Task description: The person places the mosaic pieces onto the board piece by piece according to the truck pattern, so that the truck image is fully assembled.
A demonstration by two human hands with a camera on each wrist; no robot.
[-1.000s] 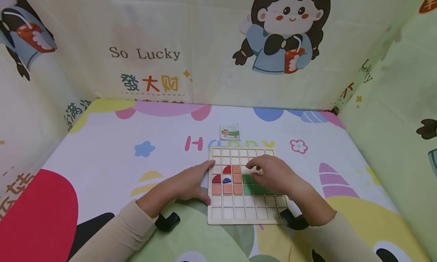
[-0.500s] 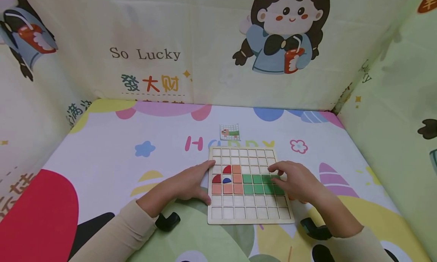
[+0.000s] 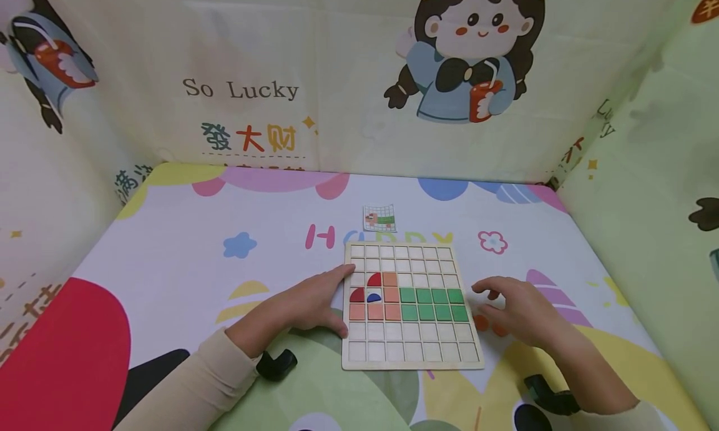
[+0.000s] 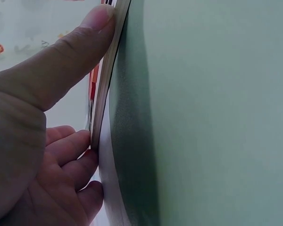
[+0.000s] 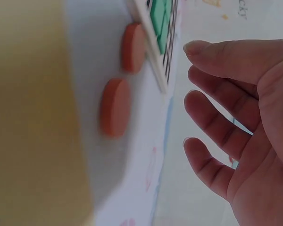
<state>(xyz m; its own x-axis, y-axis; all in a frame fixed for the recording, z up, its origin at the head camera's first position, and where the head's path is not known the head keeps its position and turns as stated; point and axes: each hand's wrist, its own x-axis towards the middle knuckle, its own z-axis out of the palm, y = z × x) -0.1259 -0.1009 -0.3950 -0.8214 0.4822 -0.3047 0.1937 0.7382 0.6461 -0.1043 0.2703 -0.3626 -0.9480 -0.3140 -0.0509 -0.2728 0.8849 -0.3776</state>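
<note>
A pale square grid board (image 3: 412, 351) lies on the table, with green square tiles (image 3: 425, 295), salmon square tiles (image 3: 391, 295), red quarter-round tiles (image 3: 356, 295) and a blue half-round piece (image 3: 373, 298) in its cells. My left hand (image 3: 314, 300) rests against the board's left edge, thumb and fingers spread along it; the left wrist view has the thumb (image 4: 70, 59) on that edge. My right hand (image 3: 522, 306) hovers right of the board, fingers loosely bent around nothing. Below its fingertips, two orange round pieces (image 5: 115, 108) sit beside the board's edge.
A small picture card (image 3: 379, 218) lies behind the board, showing a grid with a pink and green figure. A patterned cloth covers the table (image 3: 168, 256), and printed fabric walls (image 3: 348, 106) stand at the back and sides.
My right hand has moved from above the green tiles rightward off the board, uncovering the full green rows and the orange round pieces. My left hand has stayed at the board's left edge.
</note>
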